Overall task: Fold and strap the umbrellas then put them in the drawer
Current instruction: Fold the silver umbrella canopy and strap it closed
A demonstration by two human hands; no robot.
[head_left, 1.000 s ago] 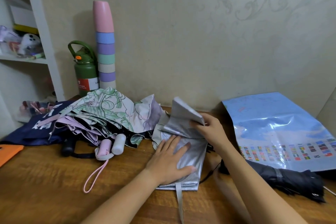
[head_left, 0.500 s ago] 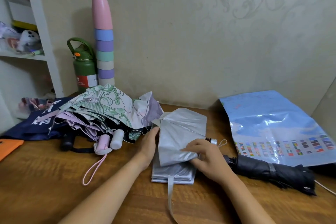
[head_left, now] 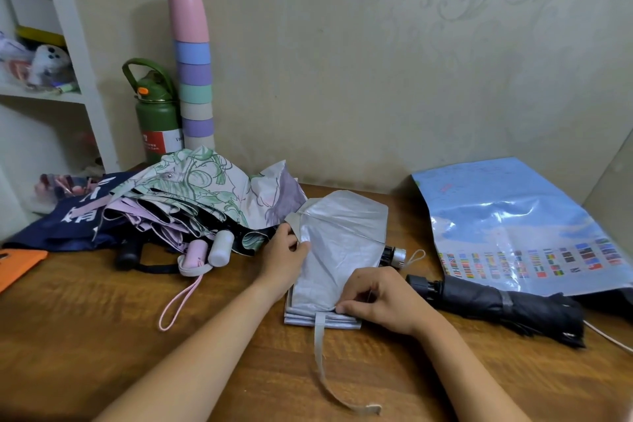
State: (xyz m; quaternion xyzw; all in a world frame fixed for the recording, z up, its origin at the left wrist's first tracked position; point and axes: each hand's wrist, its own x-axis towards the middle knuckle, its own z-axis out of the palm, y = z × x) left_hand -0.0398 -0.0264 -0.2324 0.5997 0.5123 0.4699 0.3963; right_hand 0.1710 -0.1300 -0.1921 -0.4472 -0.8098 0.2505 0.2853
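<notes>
A silver umbrella [head_left: 339, 243] lies flat on the wooden table, its panels stacked in flat folds. Its grey strap [head_left: 320, 353] trails toward me across the table. My left hand [head_left: 282, 259] pinches the left edge of the top panel. My right hand [head_left: 383, 300] pinches the panel's near edge beside the strap. A silver handle end with a loop [head_left: 397, 255] sticks out on the right. A floral umbrella [head_left: 205, 192] and a pink one lie unfolded in a heap at the left. A black umbrella [head_left: 503, 308] lies rolled and strapped at the right.
A green bottle [head_left: 157, 113] and a tall stack of pastel cups [head_left: 193, 79] stand against the wall. A glossy blue map sheet [head_left: 513, 223] lies at the right. A white shelf [head_left: 78, 55], navy cloth [head_left: 65, 219] and an orange object [head_left: 17, 264] are at the left.
The raised silver panel was laid down over the stack. My left hand moved from pressing the stack to its left edge, and my right hand drew the panel toward me.
</notes>
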